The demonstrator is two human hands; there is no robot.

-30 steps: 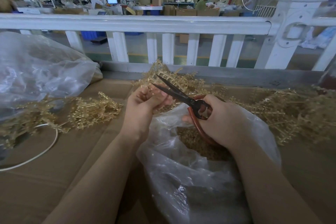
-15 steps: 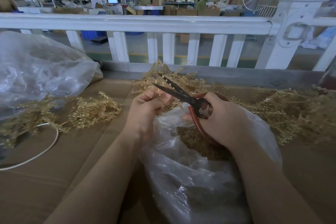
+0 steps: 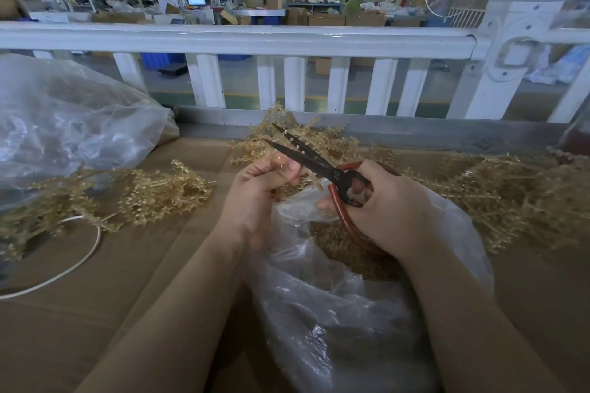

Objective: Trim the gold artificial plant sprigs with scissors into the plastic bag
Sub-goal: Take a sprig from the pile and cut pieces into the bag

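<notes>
My right hand (image 3: 386, 210) grips black-bladed scissors (image 3: 306, 158) by their red-brown loop handles; the blades are parted and point up to the left. My left hand (image 3: 258, 188) pinches a small gold sprig (image 3: 314, 182) right beside the blades, above the mouth of the clear plastic bag (image 3: 344, 313). Gold cuttings (image 3: 335, 242) lie inside the bag under both hands. Piles of gold sprigs lie on the cardboard at the left (image 3: 153, 191), behind the hands (image 3: 306, 140) and at the right (image 3: 510, 198).
A large crumpled clear bag (image 3: 70, 124) sits at the far left. A white cord (image 3: 76, 258) loops over the cardboard surface (image 3: 111, 313). A white railing (image 3: 242, 38) runs along the far edge, with a factory floor and people beyond.
The scissor blades have opened slightly and shifted a little to the right. My left hand has stayed at the blades with the sprig, fingers adjusting.
</notes>
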